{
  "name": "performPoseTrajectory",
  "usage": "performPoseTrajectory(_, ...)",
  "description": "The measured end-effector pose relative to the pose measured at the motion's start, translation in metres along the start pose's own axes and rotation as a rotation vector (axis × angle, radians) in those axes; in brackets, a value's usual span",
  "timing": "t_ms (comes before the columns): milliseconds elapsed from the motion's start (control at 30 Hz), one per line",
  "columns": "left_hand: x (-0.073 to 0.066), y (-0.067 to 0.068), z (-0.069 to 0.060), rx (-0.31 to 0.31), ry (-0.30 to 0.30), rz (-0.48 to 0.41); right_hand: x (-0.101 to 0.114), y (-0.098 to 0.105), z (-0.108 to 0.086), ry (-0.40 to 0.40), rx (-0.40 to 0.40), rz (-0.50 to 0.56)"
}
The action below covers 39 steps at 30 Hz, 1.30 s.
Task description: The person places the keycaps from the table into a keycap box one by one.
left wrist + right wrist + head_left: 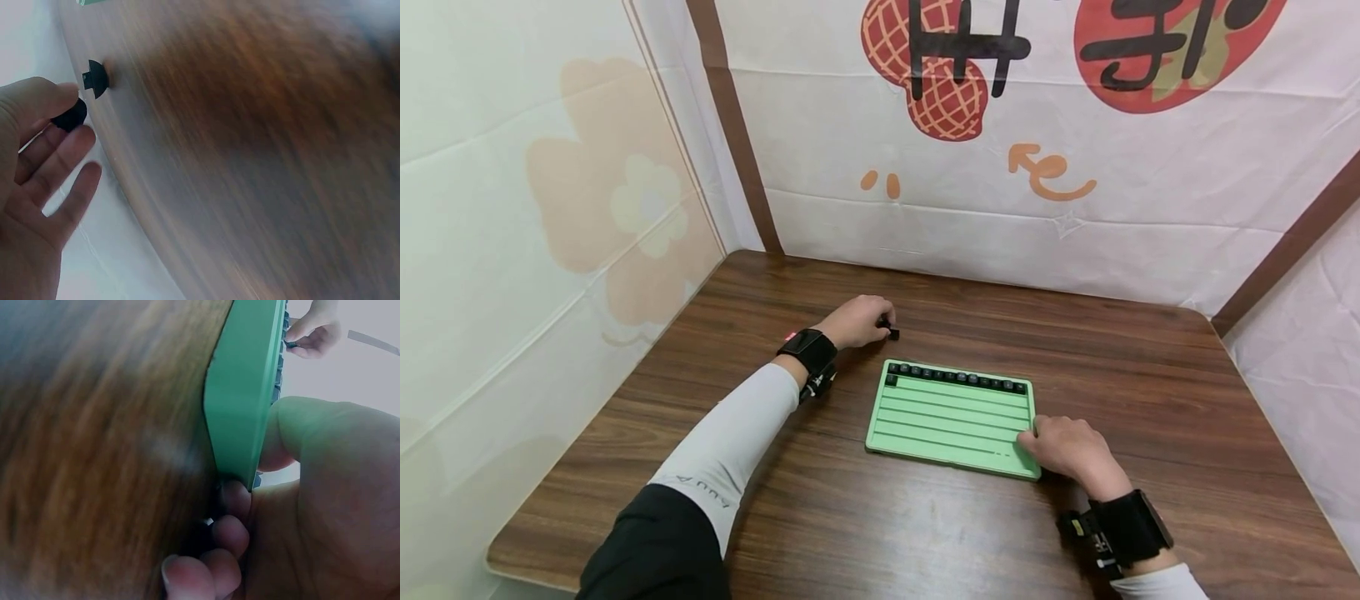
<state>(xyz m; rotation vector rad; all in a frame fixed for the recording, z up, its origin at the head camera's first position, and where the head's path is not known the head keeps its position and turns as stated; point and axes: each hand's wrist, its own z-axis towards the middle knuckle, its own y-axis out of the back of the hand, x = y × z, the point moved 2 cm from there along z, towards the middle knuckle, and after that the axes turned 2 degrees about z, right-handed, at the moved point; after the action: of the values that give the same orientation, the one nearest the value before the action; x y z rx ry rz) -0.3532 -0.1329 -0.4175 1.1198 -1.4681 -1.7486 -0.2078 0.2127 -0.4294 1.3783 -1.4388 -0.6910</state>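
My left hand point(856, 322) pinches a small black keycap point(72, 117) between thumb and fingers above the table's far left part. Close to those fingers, a second black keycap point(95, 80) lies on the tabletop. A pale green grooved tray point(953, 427) rests flat in front of me. Along its top groove runs a row of black keycaps point(960, 377), and one more keycap point(891, 381) sits at the left end of the groove below. With the thumb over the top and fingers at the side, my right hand point(1069, 448) grips the tray's near right corner.
The brown wood-grain table point(820, 517) has rounded corners. A white printed sheet point(820, 150) hangs behind its far edge, and another sheet point(550, 317) stands along the left. Dark straps with small devices point(808, 350) circle both wrists.
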Motion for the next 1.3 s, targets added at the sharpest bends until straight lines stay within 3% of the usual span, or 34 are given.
performPoseTrajectory(167,0.001,0.001,-0.007,-0.049,-0.044,-0.052,0.0,0.001,0.0,0.004,0.004,-0.007)
performPoseTrajectory(400,-0.001,0.001,-0.017,-0.062,-0.065,-0.141,0.001,0.001,-0.001,-0.003,0.01,-0.003)
performPoseTrajectory(800,-0.019,0.007,-0.029,-0.114,-0.192,-0.124,0.001,0.001,-0.001,0.002,0.015,-0.014)
performPoseTrajectory(933,-0.025,0.009,-0.032,-0.128,-0.231,-0.169,0.002,0.001,-0.001,0.006,0.014,-0.012)
performPoseTrajectory(1067,-0.031,0.011,-0.036,-0.129,-0.238,-0.209,0.002,0.002,-0.002,0.011,0.018,-0.009)
performPoseTrajectory(1300,-0.04,0.012,-0.042,-0.143,-0.236,-0.187,0.002,0.002,-0.003,0.026,0.014,-0.011)
